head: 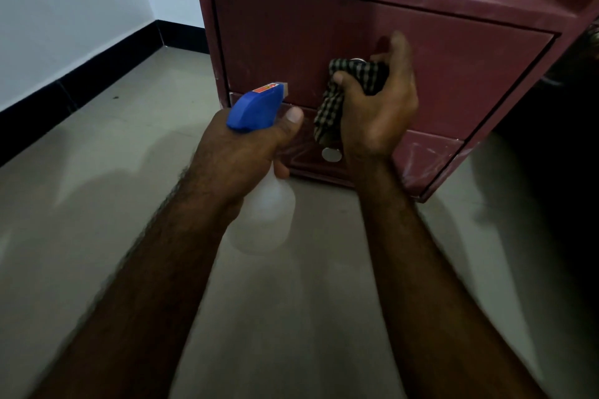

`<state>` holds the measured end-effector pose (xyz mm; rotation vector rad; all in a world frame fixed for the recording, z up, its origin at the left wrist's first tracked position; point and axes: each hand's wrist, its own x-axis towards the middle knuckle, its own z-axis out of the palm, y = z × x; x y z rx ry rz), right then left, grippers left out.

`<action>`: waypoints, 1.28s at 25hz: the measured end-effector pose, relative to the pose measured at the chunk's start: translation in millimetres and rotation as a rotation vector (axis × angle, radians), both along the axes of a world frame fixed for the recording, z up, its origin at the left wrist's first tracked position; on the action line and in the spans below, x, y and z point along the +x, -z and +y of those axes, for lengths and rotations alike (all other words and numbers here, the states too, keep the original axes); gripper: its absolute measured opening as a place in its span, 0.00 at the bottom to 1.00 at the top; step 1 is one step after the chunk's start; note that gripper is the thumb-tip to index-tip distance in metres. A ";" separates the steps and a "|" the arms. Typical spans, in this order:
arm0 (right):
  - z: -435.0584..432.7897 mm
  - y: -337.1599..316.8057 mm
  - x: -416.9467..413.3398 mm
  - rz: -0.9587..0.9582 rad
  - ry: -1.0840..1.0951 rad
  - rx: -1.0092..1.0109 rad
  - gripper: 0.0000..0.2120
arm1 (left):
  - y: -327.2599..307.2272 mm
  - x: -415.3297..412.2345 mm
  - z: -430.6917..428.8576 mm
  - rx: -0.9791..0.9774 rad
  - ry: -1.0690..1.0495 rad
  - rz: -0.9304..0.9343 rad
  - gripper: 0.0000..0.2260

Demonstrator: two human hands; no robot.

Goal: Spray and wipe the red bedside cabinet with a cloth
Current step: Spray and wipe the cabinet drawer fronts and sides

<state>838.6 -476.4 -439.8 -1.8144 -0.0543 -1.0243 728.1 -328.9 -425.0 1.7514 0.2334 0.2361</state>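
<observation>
Head view looks down along both your forearms to the red bedside cabinet (324, 26). It stands on the pale floor (97, 204) at the far right of the scene, near a white wall (64, 10) with a black skirting (97, 74).

Your left hand (246, 152) is curled round the neck of a spray bottle (254, 107), with the thumb lying up the right side under the blue trigger head. The nozzle faces the cabinet's left front edge from close by, and the cloudy bottle body hangs below your fist. Whether a finger rests on the trigger cannot be told.

Your right hand (379, 107) grips a bunched checked cloth (356, 78). The thumb pinches it from the left and the fingers wrap over the top, holding it against the front of the upper drawer (275, 26) about mid-width. A loose tail of the cloth hangs down past the seam onto the lower drawer (421, 146), ending just above that drawer's round silver knob (331, 154). Pale streaks mark the lower drawer's front towards its right end.
</observation>
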 end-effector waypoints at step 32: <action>-5.8 3.0 2.2 0.010 -0.054 0.147 0.30 | -12.4 -6.7 -0.8 -0.024 0.012 -0.025 0.15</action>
